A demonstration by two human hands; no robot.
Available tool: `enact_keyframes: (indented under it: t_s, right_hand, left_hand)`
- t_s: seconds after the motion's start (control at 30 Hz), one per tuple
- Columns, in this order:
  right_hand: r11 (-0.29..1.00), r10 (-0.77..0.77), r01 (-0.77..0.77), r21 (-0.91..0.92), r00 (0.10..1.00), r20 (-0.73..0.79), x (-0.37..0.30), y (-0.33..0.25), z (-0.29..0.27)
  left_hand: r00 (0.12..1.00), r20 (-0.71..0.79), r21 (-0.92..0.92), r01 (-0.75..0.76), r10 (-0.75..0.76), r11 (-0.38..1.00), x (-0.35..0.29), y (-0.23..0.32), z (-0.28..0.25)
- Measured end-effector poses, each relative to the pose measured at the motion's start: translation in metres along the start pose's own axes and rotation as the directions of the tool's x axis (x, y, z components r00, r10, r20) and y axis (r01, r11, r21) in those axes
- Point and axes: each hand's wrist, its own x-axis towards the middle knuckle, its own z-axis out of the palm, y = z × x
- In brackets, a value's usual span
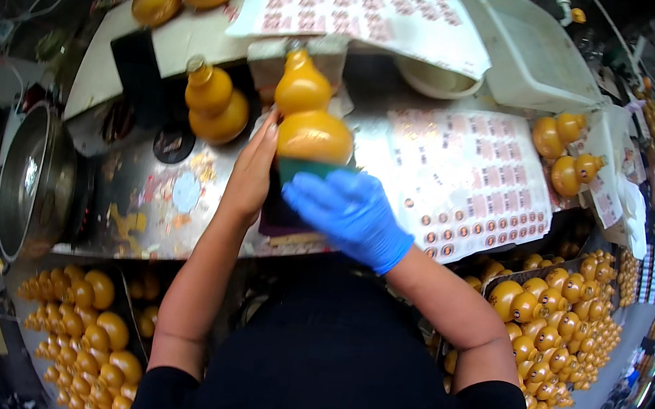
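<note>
In front of me stands a glossy orange-yellow bottle gourd (303, 106), stem end away from me. My left hand (250, 174) is bare and lies along its left side, its fingers stretched up and pressed against it. My right hand (353, 214) wears a blue glove and presses a flat green piece (311, 171) across the gourd's lower bulb; motion blurs the fingers, and the kind of piece cannot be made out. Under the hands is a dark block, mostly hidden. Another gourd (216, 107) stands to the left.
Printed sticker sheets (471, 182) lie on the metal worktable (143, 222), with more sheets (353, 9) at the back. Around are a white bowl (435, 80), a clear plastic tub (529, 57), a metal basin (26, 181), and crates of gourds (552, 317) on both sides below.
</note>
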Motion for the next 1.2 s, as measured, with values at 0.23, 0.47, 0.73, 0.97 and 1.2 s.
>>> enact_keyframes:
  t_s: [0.23,0.47,0.73,0.97,1.2]
  right_hand:
    - [0.946,0.134,-0.179,0.270,0.975,0.179,-0.012,-0.004,-0.018]
    - [-0.467,0.776,-0.394,0.791,0.246,0.581,-0.038,0.045,-0.054]
    - [-0.034,0.981,-0.608,0.793,0.131,0.143,-0.089,0.063,-0.059]
    - [0.379,0.920,-0.731,0.568,0.364,-0.145,-0.072,0.201,-0.070]
    - [-0.015,0.995,-0.670,0.742,-0.084,-0.055,-0.144,0.110,-0.110]
  left_hand:
    - [0.992,0.083,0.143,-0.110,0.099,0.984,-0.004,-0.011,-0.016]
    - [0.948,0.094,0.468,-0.311,0.303,0.827,-0.012,-0.022,0.001]
    - [0.938,0.097,0.558,-0.327,0.332,0.763,-0.010,-0.019,0.002]
    - [0.973,0.069,0.460,-0.226,0.219,0.859,-0.014,-0.015,0.007]
    - [0.950,0.063,0.537,-0.290,0.305,0.792,-0.014,-0.026,0.008]
